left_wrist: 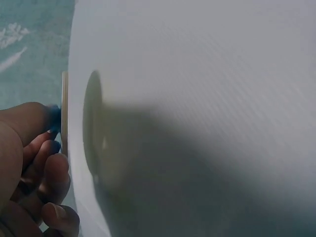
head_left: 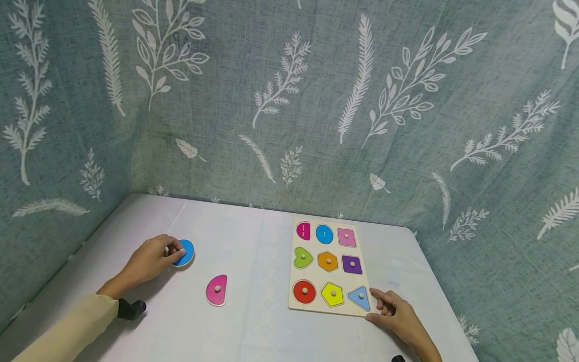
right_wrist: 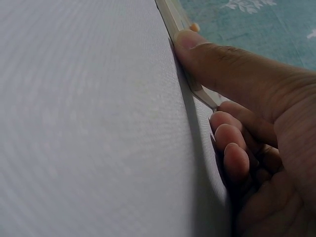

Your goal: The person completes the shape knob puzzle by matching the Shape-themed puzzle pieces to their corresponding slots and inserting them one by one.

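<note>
My left hand [head_left: 156,255] pinches the blue oval puzzle piece [head_left: 187,252] from above, at the left of the table. In the left wrist view the edge of this piece [left_wrist: 64,106] stands off from the white cloth, its shadow lying apart. At the right, my right hand [head_left: 395,314] grips the lower right corner of the wooden puzzle board [head_left: 316,311]. In the right wrist view the thumb [right_wrist: 190,42] presses the board's near edge, with the other fingers curled around the corner. A pink half-circle piece [head_left: 217,290] with a knob lies between the hands.
Knobbed shapes fill most of the board, among them a red circle [head_left: 304,291], a green heart [head_left: 303,257] and a light blue triangle [head_left: 360,298]. Its pink half-circle slot [head_left: 303,231] and blue oval slot [head_left: 324,234] show no knobs. Patterned curtains [head_left: 226,125] enclose the table.
</note>
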Tool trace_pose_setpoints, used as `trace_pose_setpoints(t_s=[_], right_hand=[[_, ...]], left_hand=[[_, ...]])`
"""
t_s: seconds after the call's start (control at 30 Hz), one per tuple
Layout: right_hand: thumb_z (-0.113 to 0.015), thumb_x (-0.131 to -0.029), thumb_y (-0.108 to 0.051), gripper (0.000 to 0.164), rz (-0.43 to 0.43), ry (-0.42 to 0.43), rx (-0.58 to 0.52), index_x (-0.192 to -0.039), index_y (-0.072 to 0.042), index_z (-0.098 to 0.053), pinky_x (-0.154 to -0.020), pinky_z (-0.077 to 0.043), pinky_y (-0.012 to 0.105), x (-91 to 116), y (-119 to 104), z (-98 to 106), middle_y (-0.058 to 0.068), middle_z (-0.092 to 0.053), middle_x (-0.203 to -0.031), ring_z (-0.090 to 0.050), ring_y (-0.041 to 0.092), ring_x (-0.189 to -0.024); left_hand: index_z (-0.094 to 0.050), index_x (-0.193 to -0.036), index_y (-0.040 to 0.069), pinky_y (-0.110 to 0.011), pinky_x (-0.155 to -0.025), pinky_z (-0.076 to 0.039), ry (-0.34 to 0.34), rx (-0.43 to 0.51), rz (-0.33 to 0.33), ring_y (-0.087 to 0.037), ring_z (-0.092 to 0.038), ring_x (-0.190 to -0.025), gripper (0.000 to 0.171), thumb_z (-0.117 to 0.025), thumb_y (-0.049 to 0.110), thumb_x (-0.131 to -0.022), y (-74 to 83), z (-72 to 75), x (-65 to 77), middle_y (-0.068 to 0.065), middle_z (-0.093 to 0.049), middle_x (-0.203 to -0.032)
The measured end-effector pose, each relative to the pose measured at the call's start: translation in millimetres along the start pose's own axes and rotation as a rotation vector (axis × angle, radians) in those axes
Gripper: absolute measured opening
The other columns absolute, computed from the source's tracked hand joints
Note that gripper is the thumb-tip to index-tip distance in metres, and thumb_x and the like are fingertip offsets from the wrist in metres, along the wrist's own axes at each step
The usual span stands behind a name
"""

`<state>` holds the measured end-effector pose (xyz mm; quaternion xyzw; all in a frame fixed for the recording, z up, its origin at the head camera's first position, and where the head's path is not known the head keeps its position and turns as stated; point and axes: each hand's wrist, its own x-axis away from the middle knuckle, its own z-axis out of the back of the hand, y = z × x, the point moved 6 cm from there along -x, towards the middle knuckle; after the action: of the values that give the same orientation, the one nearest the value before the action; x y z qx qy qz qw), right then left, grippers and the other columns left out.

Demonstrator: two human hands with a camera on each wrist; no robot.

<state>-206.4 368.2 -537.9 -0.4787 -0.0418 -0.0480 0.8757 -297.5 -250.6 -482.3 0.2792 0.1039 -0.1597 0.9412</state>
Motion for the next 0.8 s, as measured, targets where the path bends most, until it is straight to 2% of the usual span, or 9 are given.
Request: trace_pose_setpoints(t_s=[0.47, 0.8], right_hand=[[-0.094, -0.073, -0.02, 0.075, 0.005, 0.012, 0.001, -0.139, -0.003, -0.063, -0.065, -0.042, 0.025, 0, -2, 0, 0.007, -0.051, -0.092, -0.047, 0.015, -0.079], [-0.095, -0.073, -0.022, 0.075, -0.004, 0.012, 0.004, -0.138, -0.004, -0.064, -0.065, -0.042, 0.025, 0, -1, 0, 0.007, -0.05, -0.092, -0.047, 0.015, -0.079]], left_hand=[[-0.072, -0.093, 0.011, -0.027, -0.062, -0.043, 0.023, 0.067, -0.036, -0.011, -0.05, -0.072, 0.012, -0.079, 0.02, -0.093, 28.8, -12.6, -21.4, 0.006, -0.057, -0.081], [-0.073, -0.091, 0.012, -0.027, -0.065, -0.045, 0.039, 0.135, -0.081, -0.011, -0.052, -0.072, 0.007, -0.08, 0.014, -0.09, 47.7, -28.1, -35.0, 0.007, -0.058, -0.079]])
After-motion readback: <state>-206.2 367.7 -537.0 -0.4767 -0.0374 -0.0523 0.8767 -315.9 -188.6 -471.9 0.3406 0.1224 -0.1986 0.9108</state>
